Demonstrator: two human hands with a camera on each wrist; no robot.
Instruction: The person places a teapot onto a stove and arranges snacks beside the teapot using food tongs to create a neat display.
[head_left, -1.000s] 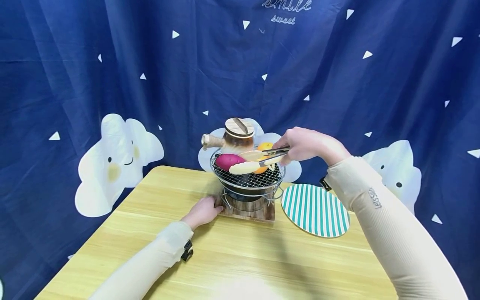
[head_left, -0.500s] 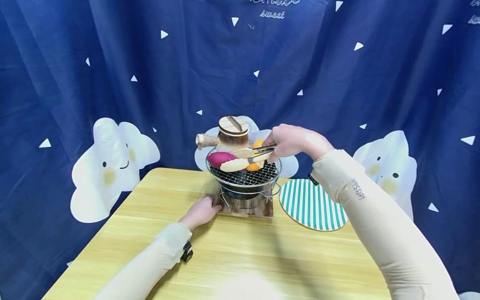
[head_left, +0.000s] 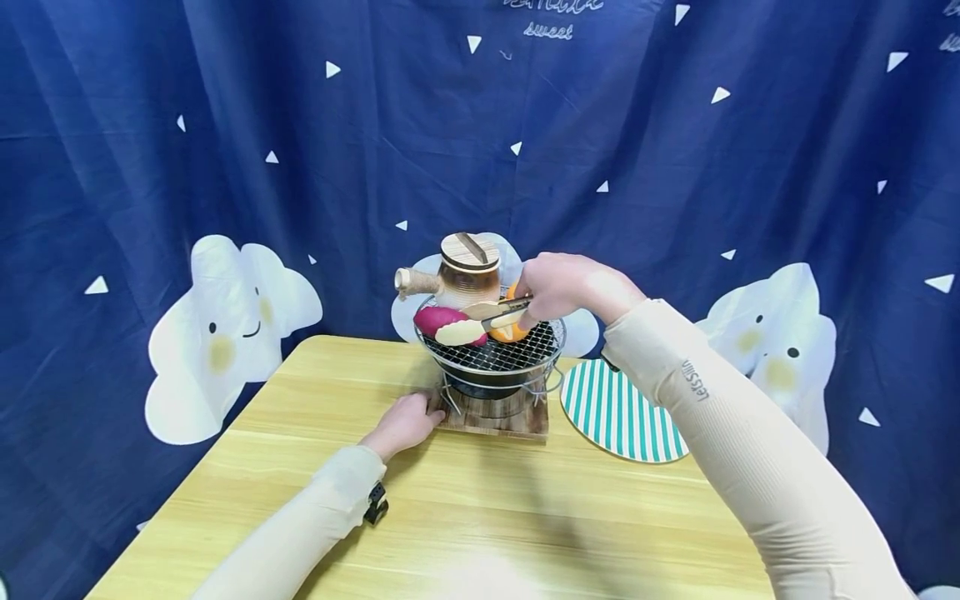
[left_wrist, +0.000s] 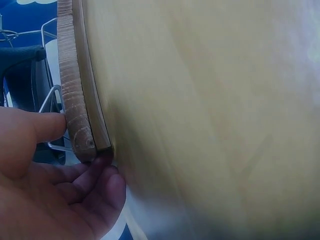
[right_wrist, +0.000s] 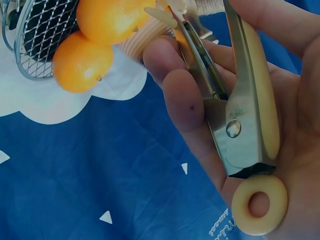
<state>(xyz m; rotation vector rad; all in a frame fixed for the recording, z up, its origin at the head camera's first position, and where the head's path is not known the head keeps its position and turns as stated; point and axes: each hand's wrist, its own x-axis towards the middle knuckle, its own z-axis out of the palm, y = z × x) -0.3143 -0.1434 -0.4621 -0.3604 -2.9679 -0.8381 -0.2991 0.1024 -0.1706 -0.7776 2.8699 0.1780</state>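
Note:
My left hand [head_left: 407, 425] pinches the near-left edge of the wooden base board [head_left: 498, 427] under a small grill; in the left wrist view the thumb lies on one face and the fingers curl beneath the board's corner. My right hand [head_left: 572, 287] grips metal tongs [right_wrist: 240, 107] with cream tips and a ring at the end. Their tips [head_left: 459, 333] lie on both sides of a purple sweet potato [head_left: 433, 320], at the left of the wire mesh [head_left: 517, 357]. Oranges [right_wrist: 82, 62] sit on the mesh, partly hidden behind the right hand in the head view.
A small pot [head_left: 459, 287] with a wooden lid and side handle stands at the back of the grill. Right of it, a round green-and-white striped mat [head_left: 618, 417] lies on the wooden table [head_left: 420, 508]. A blue curtain [head_left: 360, 167] hangs behind.
The right hand has moved left with the tongs, whose tips now overlap the sweet potato more. The left hand keeps its hold on the board. The head view has shifted slightly.

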